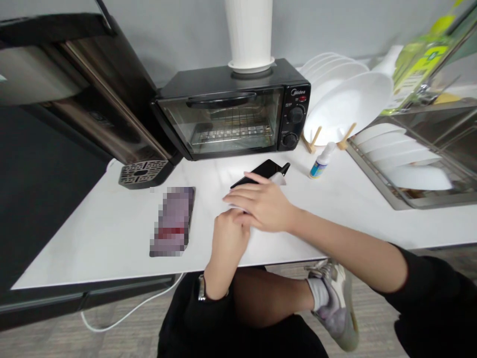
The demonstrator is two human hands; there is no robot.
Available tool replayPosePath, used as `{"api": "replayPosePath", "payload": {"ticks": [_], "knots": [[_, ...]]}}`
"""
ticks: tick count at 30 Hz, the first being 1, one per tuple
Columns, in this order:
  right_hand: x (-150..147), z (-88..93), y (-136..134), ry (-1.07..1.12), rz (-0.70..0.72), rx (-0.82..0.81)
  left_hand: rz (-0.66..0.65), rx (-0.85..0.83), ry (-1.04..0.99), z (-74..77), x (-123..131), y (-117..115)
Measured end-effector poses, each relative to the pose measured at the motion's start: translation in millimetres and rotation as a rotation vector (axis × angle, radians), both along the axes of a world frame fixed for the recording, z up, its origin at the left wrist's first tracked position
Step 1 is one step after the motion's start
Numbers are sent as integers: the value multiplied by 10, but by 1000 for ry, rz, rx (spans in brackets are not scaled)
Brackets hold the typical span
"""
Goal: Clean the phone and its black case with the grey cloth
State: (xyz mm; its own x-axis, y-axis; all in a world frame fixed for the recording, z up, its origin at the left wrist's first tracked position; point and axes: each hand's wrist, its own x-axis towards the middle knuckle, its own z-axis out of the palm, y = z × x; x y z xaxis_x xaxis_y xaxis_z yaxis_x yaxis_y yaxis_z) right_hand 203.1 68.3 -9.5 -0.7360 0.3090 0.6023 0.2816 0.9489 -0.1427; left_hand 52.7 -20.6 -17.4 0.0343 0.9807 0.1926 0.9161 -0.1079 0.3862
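My right hand [263,203] lies palm down on the white counter [112,233], fingers stretched flat over something white, perhaps a cloth or paper, that it mostly hides. My left hand [229,236] sits just below it at the counter's front edge, fingers curled and tucked under the right hand; what they hold is hidden. A black flat object [266,170] lies just beyond the right hand's fingers. A small white spray bottle with a blue label [321,161] stands to the right.
A black toaster oven [231,112] stands at the back with a white vase [249,35] on top. A dark appliance [93,89] is at the left, a phone [173,221] lies left of my hands. White plates [346,102] in a rack and a sink [417,159] with dishes are at the right.
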Motion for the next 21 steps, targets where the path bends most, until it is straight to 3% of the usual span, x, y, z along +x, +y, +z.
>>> {"api": "replayPosePath", "payload": {"ticks": [2, 7, 9, 12, 14, 16, 19, 21], "knots": [[31, 3, 43, -40, 28, 18, 5, -1, -2, -16, -2, -25], [316, 45, 316, -46, -338, -94, -8, 88, -109, -20, 45, -99], [265, 21, 231, -19, -276, -49, 4, 81, -77, -32, 53, -109], [77, -41, 6, -15, 12, 61, -3, 22, 25, -56, 41, -104], [39, -54, -22, -39, 117, 81, -10, 2, 56, -62, 34, -99], [106, -33, 73, -50, 45, 40, -1, 34, 18, -57, 40, -97], [214, 16, 185, 3, -211, -45, 3, 82, -59, -47, 58, -97], [179, 28, 112, 16, -191, -43, 4, 56, -38, -51, 61, -94]]}}
